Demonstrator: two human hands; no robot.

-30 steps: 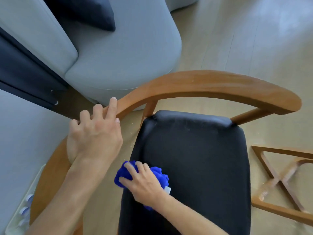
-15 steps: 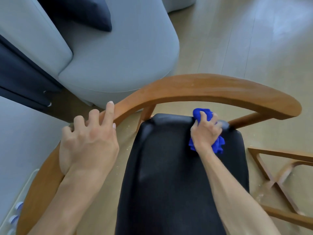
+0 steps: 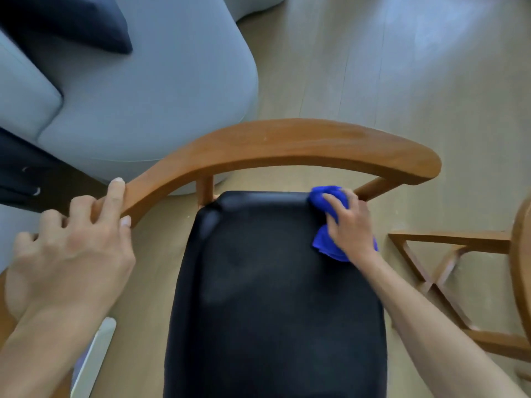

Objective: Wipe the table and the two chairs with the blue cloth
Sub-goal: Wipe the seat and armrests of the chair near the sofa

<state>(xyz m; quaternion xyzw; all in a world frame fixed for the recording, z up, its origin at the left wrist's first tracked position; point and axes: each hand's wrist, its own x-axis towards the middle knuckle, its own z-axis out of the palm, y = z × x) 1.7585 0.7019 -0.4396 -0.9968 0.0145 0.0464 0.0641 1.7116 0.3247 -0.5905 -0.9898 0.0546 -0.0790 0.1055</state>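
A wooden chair with a curved backrest rail [image 3: 287, 142] and a black padded seat [image 3: 270, 282] fills the middle of the head view. My left hand [image 3: 69, 251] grips the left end of the rail, fingers wrapped over it. My right hand [image 3: 349, 225] presses a bunched blue cloth [image 3: 326, 242] onto the far right corner of the seat, close to the right back post. Most of the cloth is hidden under my fingers.
A light grey sofa [image 3: 138, 90] with a dark cushion [image 3: 71, 21] stands just behind the chair on the left. A wooden crossed frame [image 3: 448, 271] lies low on the floor at the right, with a round wooden edge [image 3: 521, 254] above it. Pale wood floor stretches beyond.
My right hand has swept the cloth from the near left of the seat to its far side, then rightward to the far right corner. My left hand has stayed on the rail.
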